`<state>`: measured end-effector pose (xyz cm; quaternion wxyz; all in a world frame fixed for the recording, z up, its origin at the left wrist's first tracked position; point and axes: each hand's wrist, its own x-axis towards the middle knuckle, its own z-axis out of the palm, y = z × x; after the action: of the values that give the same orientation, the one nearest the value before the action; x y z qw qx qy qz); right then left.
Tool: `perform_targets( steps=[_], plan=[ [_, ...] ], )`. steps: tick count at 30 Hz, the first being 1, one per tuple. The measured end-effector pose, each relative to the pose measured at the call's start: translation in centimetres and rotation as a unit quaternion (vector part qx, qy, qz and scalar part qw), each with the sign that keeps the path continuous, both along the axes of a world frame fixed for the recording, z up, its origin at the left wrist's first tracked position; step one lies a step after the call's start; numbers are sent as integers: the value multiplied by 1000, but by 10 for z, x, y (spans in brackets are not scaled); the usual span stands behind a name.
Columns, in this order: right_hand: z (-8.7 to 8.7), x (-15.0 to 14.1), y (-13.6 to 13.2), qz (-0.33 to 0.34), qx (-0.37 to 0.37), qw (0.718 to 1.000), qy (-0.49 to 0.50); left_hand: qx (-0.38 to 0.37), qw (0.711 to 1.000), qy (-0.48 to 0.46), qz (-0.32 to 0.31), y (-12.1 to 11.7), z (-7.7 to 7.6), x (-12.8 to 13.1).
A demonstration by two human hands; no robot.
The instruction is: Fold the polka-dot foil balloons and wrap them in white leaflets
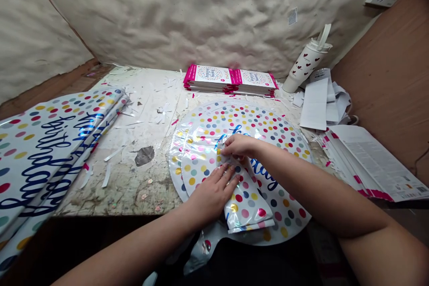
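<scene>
A flat round foil balloon (278,129), white with coloured dots and blue lettering, lies on the table before me. Part of it, or of another one stacked on it, is folded into a dotted flap (250,205) at the front. My left hand (212,192) rests palm down on the foil, fingers stretched out. Just beyond it, my right hand (239,146) is closed in a pinch at the upper part of the folded foil. What lies under its fingertips is partly hidden. The balloon's tail (203,248) hangs over the front edge.
More dotted foil balloons (50,143) drape over the left side. Two stacks of pink-edged packets (214,76) stand at the back, beside a white tumbler (306,63). Paper strips (315,103) and printed packages (378,161) lie right. Scraps litter the worn table (134,174).
</scene>
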<state>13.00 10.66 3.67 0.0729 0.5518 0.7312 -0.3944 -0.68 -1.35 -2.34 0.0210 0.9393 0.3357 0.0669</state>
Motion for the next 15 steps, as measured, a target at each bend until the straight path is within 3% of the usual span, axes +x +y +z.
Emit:
perform_targets(
  steps=[3, 8, 9, 11, 13, 15],
  plan=[
    [0, -1, 8, 4, 18, 999, -28, -5, 1000, 1, 4, 0, 1, 0],
    [0, 2, 1, 0, 183, 981, -64, -5, 1000, 10, 2, -1, 2, 0],
    [-2, 4, -3, 24, 211, 976, -52, -2, 1000, 8, 1, 0, 1, 0],
    [-9, 10, -12, 149, 255, 955, -7, 7, 1000, -1, -2, 0, -1, 0],
    [-20, 17, -19, 279, 298, 913, 26, 12, 1000, -8, -4, 1, -2, 0],
    [-30, 22, -20, 308, 341, 888, 14, 8, 1000, -10, -2, 1, -3, 0]
  ],
)
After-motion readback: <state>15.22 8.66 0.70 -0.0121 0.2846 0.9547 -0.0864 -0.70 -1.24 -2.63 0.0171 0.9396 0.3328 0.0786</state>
